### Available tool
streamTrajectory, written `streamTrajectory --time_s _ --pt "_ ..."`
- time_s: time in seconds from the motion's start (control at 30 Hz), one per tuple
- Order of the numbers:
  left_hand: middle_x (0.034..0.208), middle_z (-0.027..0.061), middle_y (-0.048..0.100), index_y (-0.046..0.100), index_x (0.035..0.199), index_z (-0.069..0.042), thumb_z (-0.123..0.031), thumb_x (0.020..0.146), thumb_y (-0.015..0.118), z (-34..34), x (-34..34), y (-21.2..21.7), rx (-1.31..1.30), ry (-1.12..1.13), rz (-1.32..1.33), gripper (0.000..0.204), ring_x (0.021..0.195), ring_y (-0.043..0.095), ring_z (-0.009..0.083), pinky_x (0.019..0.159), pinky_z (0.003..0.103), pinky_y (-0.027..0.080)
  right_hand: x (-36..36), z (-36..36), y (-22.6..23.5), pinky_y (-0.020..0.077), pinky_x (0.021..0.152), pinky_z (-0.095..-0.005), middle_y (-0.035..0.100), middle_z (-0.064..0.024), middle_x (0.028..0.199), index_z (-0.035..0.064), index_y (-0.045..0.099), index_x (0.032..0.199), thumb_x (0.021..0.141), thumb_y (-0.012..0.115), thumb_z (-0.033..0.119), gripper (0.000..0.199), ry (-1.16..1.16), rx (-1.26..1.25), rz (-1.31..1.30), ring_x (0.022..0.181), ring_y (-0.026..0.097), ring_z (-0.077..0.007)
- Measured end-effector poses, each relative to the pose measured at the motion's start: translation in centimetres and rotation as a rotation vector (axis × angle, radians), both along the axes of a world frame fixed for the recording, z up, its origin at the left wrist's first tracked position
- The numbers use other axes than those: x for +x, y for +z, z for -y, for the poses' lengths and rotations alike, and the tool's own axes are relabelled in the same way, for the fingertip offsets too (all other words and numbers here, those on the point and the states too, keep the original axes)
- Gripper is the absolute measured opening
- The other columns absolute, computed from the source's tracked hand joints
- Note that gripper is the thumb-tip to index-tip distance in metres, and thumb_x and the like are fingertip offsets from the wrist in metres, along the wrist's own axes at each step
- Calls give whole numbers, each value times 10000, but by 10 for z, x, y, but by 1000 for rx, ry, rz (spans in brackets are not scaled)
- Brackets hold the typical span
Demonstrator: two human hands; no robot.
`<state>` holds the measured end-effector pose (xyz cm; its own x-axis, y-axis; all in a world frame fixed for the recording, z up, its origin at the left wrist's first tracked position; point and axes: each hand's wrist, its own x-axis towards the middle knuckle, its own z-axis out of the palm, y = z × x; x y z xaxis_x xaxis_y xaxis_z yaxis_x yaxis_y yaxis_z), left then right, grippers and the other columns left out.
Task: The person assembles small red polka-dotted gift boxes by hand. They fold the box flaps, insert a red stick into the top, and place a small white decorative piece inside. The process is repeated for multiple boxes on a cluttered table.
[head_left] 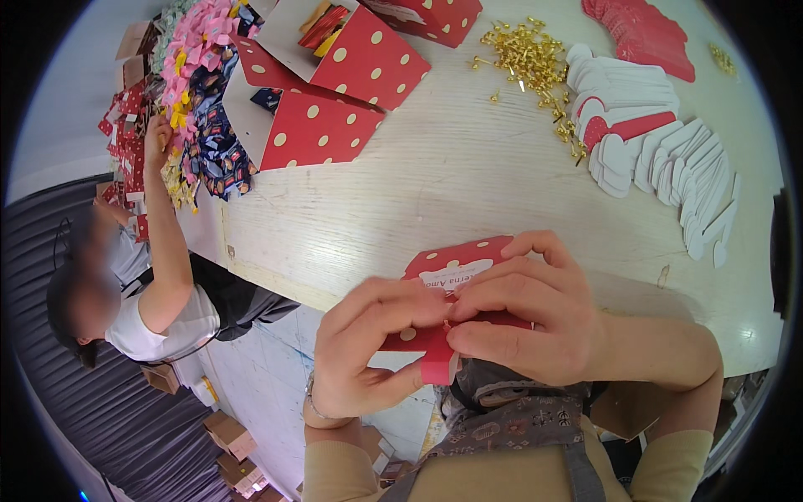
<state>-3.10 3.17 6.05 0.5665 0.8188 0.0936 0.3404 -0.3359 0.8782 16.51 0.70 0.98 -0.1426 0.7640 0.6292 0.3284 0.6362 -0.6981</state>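
Both of my hands grip one small red cardboard box with cream polka dots, held above the near edge of the pale wooden table. My left hand pinches its lower corner; my right hand covers the top. Its long axis tilts up-right, between my fingertips, equally near both.

Fingers of both hands cover most of the red polka-dot card piece; its label and the small gold part at the fingertips are mostly hidden. Red cutout stack and top polka-dot box are cut by the top edge. Co-worker's face is blurred.
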Motion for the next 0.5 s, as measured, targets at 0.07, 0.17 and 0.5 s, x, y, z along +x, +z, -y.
streamTrajectory --time_s 0.07,0.17,0.5 --pt "992 118 622 666 995 -22 -38 626 792 3 9 12 -38 66 -117 390 867 657 250 717 323 544 1 -1 -1 435 711 -324 602 27 831 146 643 830 696 673 161 138 -6 7 9 740 583 -123" --pt "1004 125 620 663 976 -19 -14 634 785 7 9 14 -87 104 -110 363 887 660 248 746 329 560 1 0 1 430 707 -316 597 23 815 145 638 824 687 697 170 152 -3 -9 1 723 577 -122" --pt "939 90 519 638 809 -34 -102 677 812 16 10 1 244 134 -61 230 948 653 334 750 330 569 5 0 1 416 735 -370 655 -8 900 115 653 865 664 776 201 251 61 -65 -21 720 590 -166"
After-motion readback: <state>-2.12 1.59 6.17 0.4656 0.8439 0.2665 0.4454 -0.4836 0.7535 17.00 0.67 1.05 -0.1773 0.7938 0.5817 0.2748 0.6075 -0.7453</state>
